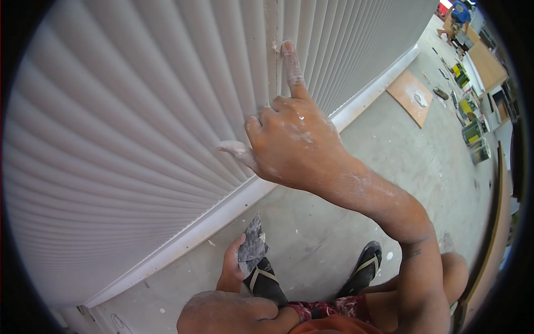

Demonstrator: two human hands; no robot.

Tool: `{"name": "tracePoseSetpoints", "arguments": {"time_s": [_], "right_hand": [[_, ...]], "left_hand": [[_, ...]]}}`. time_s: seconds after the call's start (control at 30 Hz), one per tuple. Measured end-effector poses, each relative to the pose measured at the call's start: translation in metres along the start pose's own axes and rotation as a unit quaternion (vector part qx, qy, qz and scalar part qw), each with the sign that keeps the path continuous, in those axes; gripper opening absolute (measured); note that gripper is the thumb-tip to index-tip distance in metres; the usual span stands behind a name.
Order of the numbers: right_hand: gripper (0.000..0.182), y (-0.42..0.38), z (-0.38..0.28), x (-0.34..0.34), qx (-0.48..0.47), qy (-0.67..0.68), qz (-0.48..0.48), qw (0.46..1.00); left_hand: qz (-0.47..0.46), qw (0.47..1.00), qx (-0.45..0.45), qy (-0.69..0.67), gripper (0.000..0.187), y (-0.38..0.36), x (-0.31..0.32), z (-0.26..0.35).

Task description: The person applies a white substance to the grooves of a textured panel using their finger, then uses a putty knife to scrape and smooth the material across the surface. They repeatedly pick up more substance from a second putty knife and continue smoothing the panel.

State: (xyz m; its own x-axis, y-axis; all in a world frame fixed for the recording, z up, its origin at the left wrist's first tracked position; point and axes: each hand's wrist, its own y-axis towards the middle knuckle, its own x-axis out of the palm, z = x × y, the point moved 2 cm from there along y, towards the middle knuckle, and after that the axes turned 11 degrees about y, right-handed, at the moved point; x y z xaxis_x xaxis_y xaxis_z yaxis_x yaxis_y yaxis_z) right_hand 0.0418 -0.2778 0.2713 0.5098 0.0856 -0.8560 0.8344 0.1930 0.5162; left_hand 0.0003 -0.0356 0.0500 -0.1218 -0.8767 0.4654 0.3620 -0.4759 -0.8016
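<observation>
My right hand (297,131) reaches up to a white fluted panel (167,89). Its index fingertip touches the panel beside a narrow vertical seam (276,61) with a dab of white putty. The thumb sticks out and the other fingers are bent, with nothing held. White paste smears this hand. Low in the view, my left hand (232,261) grips a flat grey scraper (253,245) smeared with putty; part of its grip is hidden.
A pale base strip (222,209) runs along the panel's foot. On the concrete floor (311,222) lie a wooden board (410,99) with white putty and, at right, several tubs (473,132) and tools. My sandalled feet are below; another person (460,15) is far off.
</observation>
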Motion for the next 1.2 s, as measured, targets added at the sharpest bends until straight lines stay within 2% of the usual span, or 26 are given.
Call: {"name": "tracePoseSetpoints", "arguments": {"time_s": [0.17,0.27,0.3,0.37,0.5,0.57,0.8,0.9,0.97,1.0,1.07,1.2], "right_hand": [[0.054,-0.007,-0.005,-0.008,-0.009,0.016,-0.006,1.0],[0.049,-0.005,-0.015,-0.021,-0.023,0.072,0.077,0.994],[0.049,-0.002,-0.014,-0.022,-0.023,0.073,0.077,0.994],[0.047,0.006,-0.01,-0.023,-0.034,0.05,0.082,0.995],[0.045,0.007,-0.005,-0.013,-0.024,0.017,0.025,0.999],[0.043,0.004,-0.006,-0.01,-0.01,0.019,0.01,1.0],[0.051,-0.008,-0.002,0.009,0.019,0.015,-0.023,0.999],[0.052,-0.011,-0.002,0.008,0.018,0.03,-0.024,0.999],[0.049,-0.014,-0.005,0.007,0.018,0.04,-0.023,0.999],[0.049,-0.014,-0.007,0.005,0.018,0.042,-0.022,0.999],[0.048,-0.013,-0.01,-0.005,0.012,0.088,0.015,0.996],[0.049,-0.002,-0.011,-0.016,-0.017,0.082,0.055,0.995]], "left_hand": [[0.004,1.0,-0.008,-0.002,0.025,0.001,-0.002,-0.001],[0.024,1.0,0.0,-0.01,0.026,0.002,0.0,-0.002],[0.024,1.0,0.0,-0.01,0.026,0.006,-0.01,-0.004],[-0.117,0.993,-0.006,-0.02,0.038,0.02,-0.038,-0.011],[-0.124,0.991,-0.016,-0.042,0.038,0.023,-0.04,-0.013],[-0.086,0.996,-0.008,-0.019,0.037,0.02,-0.036,-0.012],[-0.103,0.995,-0.004,-0.014,0.037,0.019,-0.034,-0.01],[-0.06,0.998,-0.004,-0.001,0.037,0.012,-0.02,-0.006],[0.018,1.0,-0.004,0.007,0.029,0.001,0.002,-0.001],[0.02,1.0,-0.003,0.007,0.029,0.001,0.002,-0.001],[0.029,0.999,-0.007,0.01,0.029,0.001,0.002,-0.001],[0.023,1.0,-0.008,0.014,0.029,0.001,0.003,-0.001]]}}
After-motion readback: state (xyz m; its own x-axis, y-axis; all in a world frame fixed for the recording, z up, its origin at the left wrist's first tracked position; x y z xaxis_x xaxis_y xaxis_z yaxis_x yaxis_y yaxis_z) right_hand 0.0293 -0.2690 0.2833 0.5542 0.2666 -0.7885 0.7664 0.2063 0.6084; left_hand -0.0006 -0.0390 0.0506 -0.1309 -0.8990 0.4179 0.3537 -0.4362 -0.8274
